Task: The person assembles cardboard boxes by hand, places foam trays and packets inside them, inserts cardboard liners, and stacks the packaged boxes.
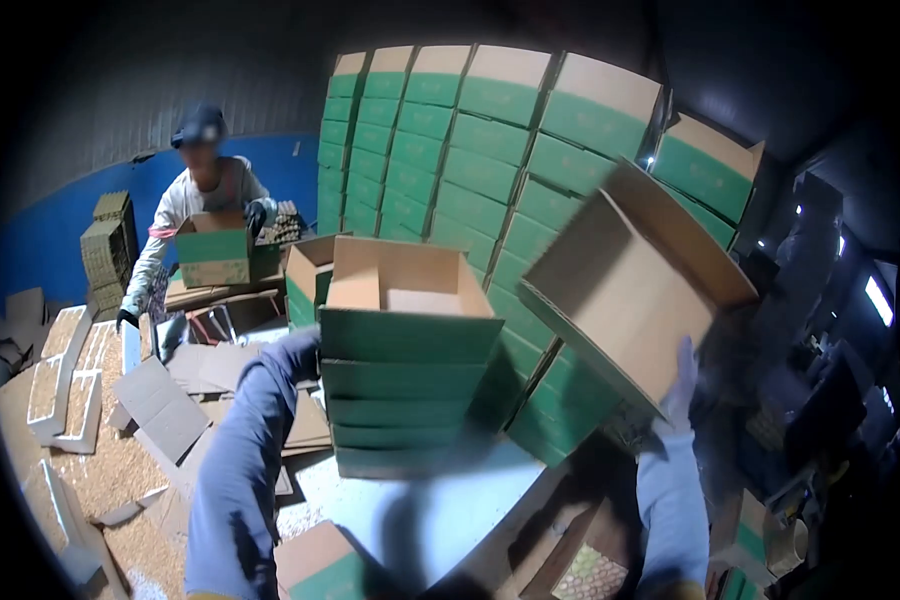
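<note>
One tilted carton (620,290), tan with a green side, is up in the air at three o'clock, and the worker's right hand (680,390) holds it at its lower edge from four o'clock, fingers stretched along the cardboard. Just left of centre stands a stack of green cartons (400,390), the topmost open, on a pale blue surface (490,485). The left sleeve (245,460) reaches up to it from seven o'clock; the left hand is hidden there, so I can't tell how its fingers stand. Flattened cardboard (160,395) lies toward eight. A tall wall of green cartons (480,150) rises at twelve, and a co-worker (205,185) leans behind another green box (213,255) at ten.
</note>
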Demonstrator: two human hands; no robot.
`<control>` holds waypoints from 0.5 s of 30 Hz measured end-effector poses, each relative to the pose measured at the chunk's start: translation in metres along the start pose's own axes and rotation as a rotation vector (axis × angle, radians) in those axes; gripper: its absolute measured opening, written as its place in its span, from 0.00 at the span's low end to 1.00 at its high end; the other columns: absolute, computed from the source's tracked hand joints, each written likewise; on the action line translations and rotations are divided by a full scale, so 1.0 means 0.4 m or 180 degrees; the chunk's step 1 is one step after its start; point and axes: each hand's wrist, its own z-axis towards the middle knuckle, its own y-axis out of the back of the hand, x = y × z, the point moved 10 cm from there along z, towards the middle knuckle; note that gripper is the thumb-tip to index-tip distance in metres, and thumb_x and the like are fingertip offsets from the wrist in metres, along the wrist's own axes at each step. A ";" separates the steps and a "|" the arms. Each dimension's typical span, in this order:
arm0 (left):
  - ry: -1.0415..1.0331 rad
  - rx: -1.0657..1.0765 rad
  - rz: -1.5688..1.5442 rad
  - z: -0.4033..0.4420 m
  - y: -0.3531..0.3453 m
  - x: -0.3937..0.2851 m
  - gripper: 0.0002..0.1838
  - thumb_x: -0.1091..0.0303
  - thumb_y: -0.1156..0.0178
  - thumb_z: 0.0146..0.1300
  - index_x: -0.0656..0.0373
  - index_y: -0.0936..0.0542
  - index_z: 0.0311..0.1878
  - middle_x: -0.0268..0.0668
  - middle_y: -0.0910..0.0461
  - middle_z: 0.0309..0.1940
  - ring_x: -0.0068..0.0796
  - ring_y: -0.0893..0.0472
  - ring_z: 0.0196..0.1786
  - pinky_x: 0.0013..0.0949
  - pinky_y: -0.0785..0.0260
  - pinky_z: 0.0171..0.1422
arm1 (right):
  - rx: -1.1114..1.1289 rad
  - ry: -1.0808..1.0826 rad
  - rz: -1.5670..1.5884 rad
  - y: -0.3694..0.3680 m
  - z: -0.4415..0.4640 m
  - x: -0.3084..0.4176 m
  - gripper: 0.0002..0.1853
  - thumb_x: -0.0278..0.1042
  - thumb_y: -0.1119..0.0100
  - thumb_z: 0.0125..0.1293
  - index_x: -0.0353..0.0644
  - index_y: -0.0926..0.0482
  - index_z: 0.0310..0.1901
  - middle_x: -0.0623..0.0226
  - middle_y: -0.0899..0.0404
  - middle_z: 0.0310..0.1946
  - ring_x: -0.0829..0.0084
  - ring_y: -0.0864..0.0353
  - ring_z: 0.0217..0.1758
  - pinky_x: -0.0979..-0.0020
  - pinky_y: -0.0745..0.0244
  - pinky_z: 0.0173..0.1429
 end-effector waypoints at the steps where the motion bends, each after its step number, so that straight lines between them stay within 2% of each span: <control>1: -0.0515 0.0337 0.0473 0.015 -0.029 -0.012 0.22 0.55 0.37 0.65 0.58 0.21 0.58 0.39 0.17 0.49 0.31 0.18 0.49 0.35 0.24 0.50 | 0.0262 0.0003 -0.0019 -0.031 0.095 -0.048 0.28 0.48 0.42 0.72 0.35 0.32 0.63 0.61 0.20 0.51 0.68 0.17 0.50 0.66 0.20 0.55; 2: -0.0695 0.0212 0.0434 0.013 -0.031 -0.019 0.20 0.57 0.38 0.66 0.57 0.21 0.56 0.39 0.17 0.48 0.30 0.18 0.47 0.34 0.23 0.50 | 0.0432 -0.0288 0.0085 -0.129 0.132 -0.072 0.28 0.47 0.40 0.72 0.34 0.30 0.63 0.60 0.19 0.51 0.68 0.16 0.48 0.67 0.19 0.53; 3: -0.0878 0.0086 0.0403 0.010 -0.032 -0.025 0.18 0.58 0.39 0.67 0.57 0.20 0.55 0.38 0.17 0.47 0.29 0.18 0.45 0.34 0.23 0.49 | 0.0825 -0.0969 0.0361 -0.183 0.193 -0.184 0.29 0.48 0.39 0.70 0.34 0.29 0.63 0.60 0.20 0.55 0.69 0.17 0.51 0.67 0.20 0.57; 4: -0.1059 -0.0040 0.0379 0.005 -0.034 -0.031 0.15 0.59 0.40 0.68 0.56 0.20 0.53 0.38 0.17 0.46 0.29 0.17 0.44 0.34 0.23 0.48 | 0.1197 -0.0972 0.0131 -0.208 0.280 -0.307 0.31 0.51 0.37 0.69 0.34 0.28 0.63 0.62 0.22 0.58 0.70 0.19 0.56 0.69 0.25 0.63; 5: -0.0479 -0.0239 -0.0493 -0.002 -0.024 -0.002 0.12 0.62 0.40 0.67 0.56 0.19 0.50 0.37 0.16 0.45 0.30 0.18 0.44 0.34 0.23 0.48 | 0.1815 -0.1985 0.0552 -0.396 0.195 -0.337 0.32 0.53 0.38 0.69 0.35 0.28 0.64 0.64 0.25 0.62 0.71 0.24 0.61 0.70 0.31 0.68; 6: 0.0090 -0.0449 -0.1354 -0.015 -0.015 0.042 0.09 0.66 0.40 0.67 0.55 0.18 0.48 0.36 0.16 0.44 0.31 0.18 0.44 0.35 0.24 0.48 | 0.2030 -0.1663 -0.0295 -0.451 0.184 -0.391 0.32 0.55 0.42 0.70 0.36 0.27 0.65 0.63 0.24 0.61 0.70 0.24 0.60 0.69 0.31 0.68; 7: -0.0214 -0.0520 -0.1183 -0.010 0.001 0.038 0.11 0.64 0.41 0.68 0.55 0.20 0.50 0.36 0.17 0.46 0.30 0.18 0.45 0.35 0.24 0.49 | 0.2207 -0.1330 -0.1148 -0.506 0.173 -0.445 0.32 0.56 0.45 0.72 0.37 0.27 0.65 0.63 0.24 0.60 0.69 0.24 0.60 0.68 0.31 0.67; 8: -0.0517 -0.0605 -0.1005 -0.007 0.017 0.033 0.12 0.63 0.42 0.69 0.55 0.21 0.52 0.35 0.18 0.47 0.30 0.19 0.46 0.35 0.24 0.50 | 0.2283 -0.1159 -0.1515 -0.555 0.150 -0.487 0.31 0.56 0.45 0.72 0.37 0.27 0.65 0.63 0.23 0.60 0.69 0.24 0.59 0.68 0.31 0.67; 9: -0.0812 -0.0703 -0.0827 -0.006 0.032 0.029 0.14 0.62 0.43 0.70 0.55 0.22 0.55 0.35 0.19 0.48 0.30 0.19 0.47 0.34 0.23 0.51 | 0.2144 -0.1447 -0.1230 -0.586 0.129 -0.545 0.31 0.56 0.46 0.72 0.38 0.27 0.65 0.63 0.23 0.59 0.69 0.23 0.59 0.68 0.31 0.67; 10: -0.0207 -0.0965 -0.2046 -0.047 -0.011 0.015 0.14 0.60 0.45 0.72 0.54 0.22 0.55 0.35 0.19 0.49 0.30 0.20 0.47 0.33 0.24 0.51 | 0.1946 -0.1778 -0.0932 -0.608 0.115 -0.605 0.30 0.56 0.46 0.73 0.38 0.26 0.64 0.63 0.23 0.59 0.69 0.23 0.59 0.68 0.31 0.67; 11: -0.0904 -0.0999 -0.1436 -0.038 0.025 -0.006 0.16 0.56 0.47 0.73 0.53 0.22 0.56 0.35 0.19 0.50 0.31 0.20 0.49 0.34 0.24 0.52 | 0.1657 -0.2170 -0.0559 -0.607 0.100 -0.661 0.30 0.56 0.47 0.73 0.38 0.26 0.64 0.63 0.23 0.58 0.69 0.23 0.59 0.68 0.31 0.67; 13: -0.1029 -0.1603 -0.0547 -0.080 0.081 0.019 0.21 0.54 0.49 0.74 0.60 0.25 0.60 0.44 0.23 0.56 0.39 0.25 0.58 0.38 0.32 0.62 | 0.1025 -0.2548 0.0008 -0.562 0.067 -0.729 0.29 0.56 0.48 0.73 0.39 0.26 0.64 0.63 0.22 0.58 0.69 0.23 0.58 0.68 0.31 0.66; 15: -0.1260 -0.2146 0.0941 -0.199 0.098 0.029 0.27 0.53 0.52 0.76 0.67 0.29 0.64 0.52 0.26 0.62 0.48 0.30 0.68 0.43 0.40 0.73 | 0.0455 -0.2104 0.0209 -0.446 0.026 -0.734 0.29 0.56 0.49 0.74 0.40 0.25 0.63 0.63 0.22 0.57 0.69 0.23 0.58 0.68 0.30 0.66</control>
